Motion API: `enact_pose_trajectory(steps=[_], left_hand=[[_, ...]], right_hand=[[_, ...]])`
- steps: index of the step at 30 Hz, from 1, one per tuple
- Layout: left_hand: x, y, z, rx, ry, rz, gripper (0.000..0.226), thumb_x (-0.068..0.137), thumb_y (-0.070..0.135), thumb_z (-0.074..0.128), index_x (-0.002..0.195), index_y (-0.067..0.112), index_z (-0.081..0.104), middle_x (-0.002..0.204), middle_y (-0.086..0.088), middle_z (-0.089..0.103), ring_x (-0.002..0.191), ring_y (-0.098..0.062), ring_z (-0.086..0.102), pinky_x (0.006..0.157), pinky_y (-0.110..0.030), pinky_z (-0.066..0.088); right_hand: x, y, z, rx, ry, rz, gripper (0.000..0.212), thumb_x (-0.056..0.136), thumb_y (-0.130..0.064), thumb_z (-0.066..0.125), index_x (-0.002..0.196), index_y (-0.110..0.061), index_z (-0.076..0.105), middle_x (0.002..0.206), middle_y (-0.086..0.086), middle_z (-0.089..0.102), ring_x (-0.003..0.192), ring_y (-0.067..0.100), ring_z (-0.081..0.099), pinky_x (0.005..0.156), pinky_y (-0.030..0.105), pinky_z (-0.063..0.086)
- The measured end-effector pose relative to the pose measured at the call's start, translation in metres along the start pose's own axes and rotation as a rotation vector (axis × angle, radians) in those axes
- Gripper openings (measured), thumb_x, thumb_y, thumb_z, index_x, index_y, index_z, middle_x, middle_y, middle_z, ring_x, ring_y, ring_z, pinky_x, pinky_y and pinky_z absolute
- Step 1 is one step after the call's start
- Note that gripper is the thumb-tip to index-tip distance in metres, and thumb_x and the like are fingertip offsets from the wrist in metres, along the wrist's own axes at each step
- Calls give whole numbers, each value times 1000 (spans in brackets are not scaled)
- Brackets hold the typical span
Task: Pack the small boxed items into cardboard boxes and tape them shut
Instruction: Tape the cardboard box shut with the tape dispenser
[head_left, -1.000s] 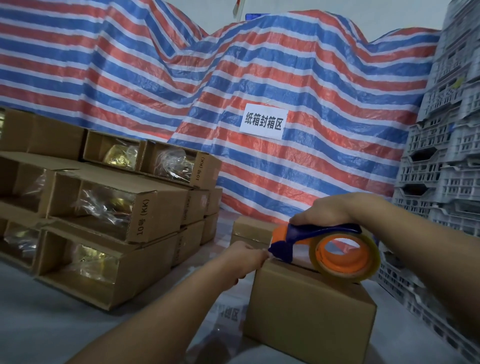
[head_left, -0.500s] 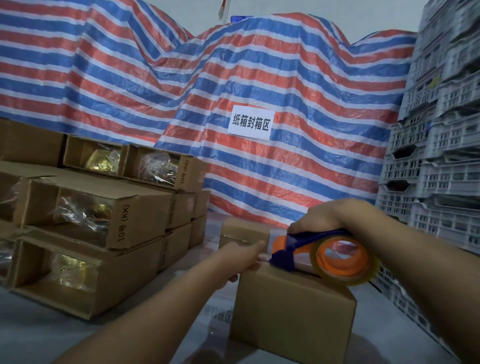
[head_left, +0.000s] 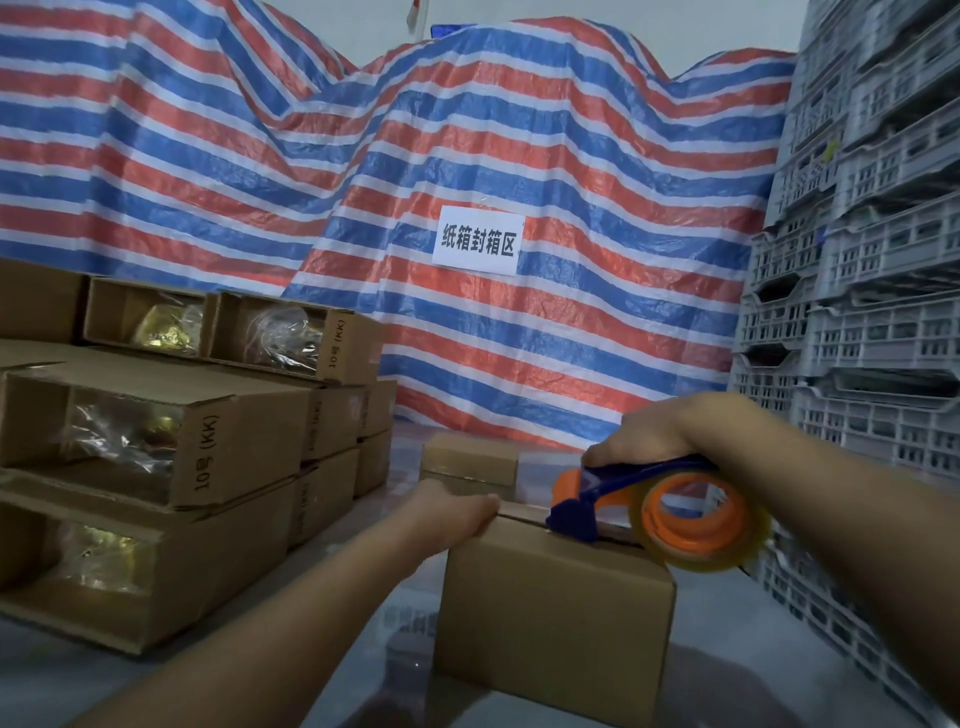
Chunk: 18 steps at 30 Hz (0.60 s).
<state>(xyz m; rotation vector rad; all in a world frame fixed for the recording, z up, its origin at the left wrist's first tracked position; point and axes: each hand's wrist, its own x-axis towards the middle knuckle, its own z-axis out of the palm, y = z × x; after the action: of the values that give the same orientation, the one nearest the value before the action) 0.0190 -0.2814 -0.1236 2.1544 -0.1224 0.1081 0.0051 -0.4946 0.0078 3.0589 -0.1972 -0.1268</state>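
Note:
A closed brown cardboard box (head_left: 550, 623) stands on the grey table in front of me. My right hand (head_left: 644, 441) grips the blue handle of an orange tape dispenser (head_left: 649, 509) whose blue cutting head rests on the box's top, near the right. Its roll of clear tape hangs over the box's right edge. My left hand (head_left: 452, 512) rests on the top left edge of the box, fingers curled over the corner. A strip of clear tape runs along the top seam between the two hands.
Stacked open-sided cartons (head_left: 156, 452) holding gold items in plastic fill the left. A second small box (head_left: 467, 460) sits behind mine. Grey plastic crates (head_left: 857, 322) tower at the right. A striped tarpaulin (head_left: 467, 156) with a white sign (head_left: 478, 244) hangs behind.
The dispenser has slid a little to the right along the box top, away from my left hand, which stays on the left edge. The view has shifted slightly.

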Motion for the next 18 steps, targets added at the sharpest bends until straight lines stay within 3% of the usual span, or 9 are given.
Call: enact_pose_trajectory(steps=[1,3,4,6,8,10,18], left_hand=[[-3,4,-1,112,80,74,43,90,52,60,119,21,59,108,0,65,95,-14,62,84,-34,55],[-12,15,1,259,245,285,20,94,47,57,104,30,56,92,8,64,83,-6,63,76,-30,57],[-16,19,3,265,257,391,11,97,43,53,99,33,54,88,9,62,78,-4,62,71,-26,55],[-27,26,10,294,115,529,17,102,40,40,98,34,56,89,10,61,82,-4,60,72,-24,51],[-31,22,19,457,-41,581,35,104,44,28,118,35,58,116,11,64,110,-12,59,94,-30,46],[-28,17,22,615,-26,620,48,105,46,20,142,31,46,147,9,47,138,-11,39,112,-31,30],[-27,13,23,654,-28,610,52,105,47,18,150,29,35,157,9,34,142,-5,29,113,-24,21]], right_hand=[[1,-1,0,18,-21,6,48,88,-70,48,85,-27,68,52,-9,62,46,7,57,61,26,44],[1,0,0,64,-57,10,45,90,-67,48,88,-25,66,51,-9,62,43,6,55,60,25,44],[0,2,0,73,-58,10,45,90,-66,48,87,-25,66,50,-9,61,42,6,55,59,25,44],[0,3,1,67,-40,11,45,90,-67,48,86,-25,65,48,-9,60,41,6,54,59,25,42],[-1,3,1,70,-39,7,44,91,-65,48,86,-25,65,46,-9,60,38,5,54,58,25,42],[-4,3,-1,79,-50,-6,44,93,-64,48,86,-24,64,46,-9,60,37,4,53,55,24,42],[-16,49,3,88,35,31,60,87,-79,43,74,-26,68,49,-11,64,41,5,59,62,28,43]])
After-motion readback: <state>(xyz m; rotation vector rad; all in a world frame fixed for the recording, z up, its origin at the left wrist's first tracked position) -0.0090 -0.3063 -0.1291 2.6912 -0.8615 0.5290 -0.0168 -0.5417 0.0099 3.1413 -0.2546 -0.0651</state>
